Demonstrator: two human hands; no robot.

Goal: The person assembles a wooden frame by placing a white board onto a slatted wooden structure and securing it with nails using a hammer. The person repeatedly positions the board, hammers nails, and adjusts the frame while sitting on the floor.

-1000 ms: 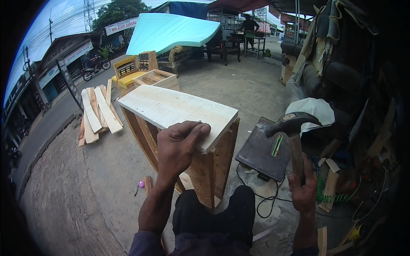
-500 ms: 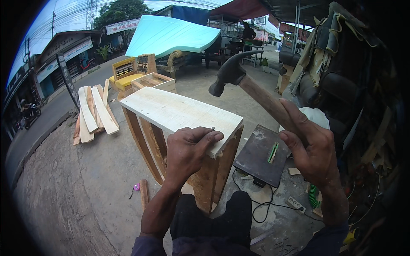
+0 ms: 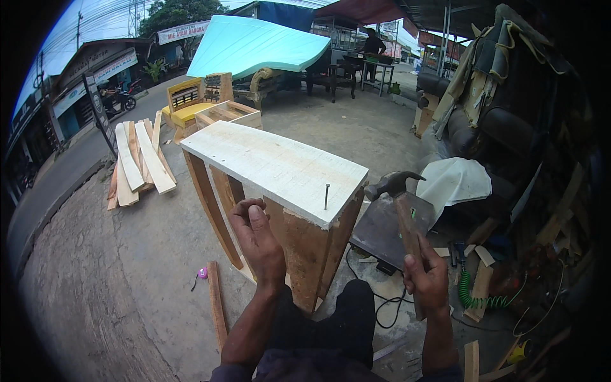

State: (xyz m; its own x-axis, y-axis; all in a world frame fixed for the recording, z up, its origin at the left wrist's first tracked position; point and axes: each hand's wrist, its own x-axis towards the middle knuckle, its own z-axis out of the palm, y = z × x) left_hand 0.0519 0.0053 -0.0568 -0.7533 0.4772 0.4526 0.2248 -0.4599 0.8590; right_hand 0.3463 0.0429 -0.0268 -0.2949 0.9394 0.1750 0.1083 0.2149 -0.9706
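Note:
A nail (image 3: 327,197) stands upright in the near right corner of a pale wooden board (image 3: 273,162), which forms the top of a wooden frame (image 3: 305,254). My right hand (image 3: 428,275) is wrapped round the wooden handle of a claw hammer (image 3: 394,183). Its head is held up to the right of the board, apart from the nail. My left hand (image 3: 258,239) hovers beside the board's near edge, left of the nail. Its fingers are curled in toward the thumb, and whether anything lies inside them is hidden.
Right of the frame lies a dark flat panel (image 3: 375,232) with a black cable (image 3: 380,312). A white sheet (image 3: 455,184), a green coiled hose (image 3: 474,296) and wood scraps lie farther right. Planks (image 3: 141,159) are piled left, with a pink tape measure (image 3: 203,273) nearer.
My left hand has let go of the nail and drawn back to the left. The hammer has come down from its raised position, and the nail now stands unheld.

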